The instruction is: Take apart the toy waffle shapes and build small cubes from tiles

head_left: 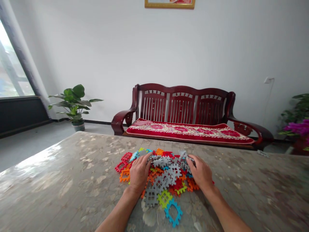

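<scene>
A heap of flat plastic interlocking tiles with notched edges lies on the table in front of me. At its left side my left hand is closed, with fingertips and thumb at the edge of some grey tiles. My right hand pinches a grey tile on the right side of the heap. Between the hands stretches a group of grey interlocking tiles; whether they are all joined, I cannot tell. Nearer to me are a grey window tile, a lime-green tile and a blue frame tile. An orange frame tile lies beside my left hand.
A patterned cover spreads over the table. One grey tile lies apart near the far right edge. Beyond stand a dark red wooden bench with a red floral cushion and a potted plant. Purple flowers are at the right.
</scene>
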`<state>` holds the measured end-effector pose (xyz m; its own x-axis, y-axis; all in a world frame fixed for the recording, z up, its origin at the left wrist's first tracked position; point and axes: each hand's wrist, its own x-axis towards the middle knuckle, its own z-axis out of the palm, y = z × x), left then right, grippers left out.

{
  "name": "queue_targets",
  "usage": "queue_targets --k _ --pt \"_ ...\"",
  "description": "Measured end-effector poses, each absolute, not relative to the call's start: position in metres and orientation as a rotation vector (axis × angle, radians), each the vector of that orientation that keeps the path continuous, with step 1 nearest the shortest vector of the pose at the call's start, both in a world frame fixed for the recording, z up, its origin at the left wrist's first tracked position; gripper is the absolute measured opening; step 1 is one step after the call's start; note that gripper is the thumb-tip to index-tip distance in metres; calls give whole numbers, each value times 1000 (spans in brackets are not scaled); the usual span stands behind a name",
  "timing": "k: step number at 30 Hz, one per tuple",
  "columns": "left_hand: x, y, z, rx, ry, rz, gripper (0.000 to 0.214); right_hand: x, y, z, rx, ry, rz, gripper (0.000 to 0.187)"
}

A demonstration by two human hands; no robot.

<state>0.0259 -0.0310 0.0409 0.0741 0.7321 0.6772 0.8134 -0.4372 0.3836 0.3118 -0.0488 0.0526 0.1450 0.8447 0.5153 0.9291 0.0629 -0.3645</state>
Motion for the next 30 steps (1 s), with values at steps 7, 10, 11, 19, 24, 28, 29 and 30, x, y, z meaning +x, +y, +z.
queue_targets --k 7,10,11,19,24,28,29,30 --pt "28 -32 42 -2345 -1475 -1309 37 317 -49 43 -1655 -1670 -132 43" --pt "31 -34 44 -2443 -1393 -1185 42 319 -50 42 -1615 -1686 -128 43" --pt "32 -35 44 -2472 -1370 -1134 43 320 -50 42 -1608 -1683 -127 44" --pt "38 -38 39 -2470 -1447 -925 51 364 -43 33 -1755 -1347 -25 59" --pt "37 -36 36 -2482 -1443 -920 53 399 -33 6 -1711 -893 281 63" --pt "37 -34 35 -2491 -1456 -898 51 407 -27 -4 -1593 -837 349 62" --pt "37 -33 35 -2492 -1458 -887 50 408 -26 -5 -1587 -847 361 62" --pt "37 -33 35 -2495 -1457 -878 50 408 -25 -6 -1585 -852 364 62"
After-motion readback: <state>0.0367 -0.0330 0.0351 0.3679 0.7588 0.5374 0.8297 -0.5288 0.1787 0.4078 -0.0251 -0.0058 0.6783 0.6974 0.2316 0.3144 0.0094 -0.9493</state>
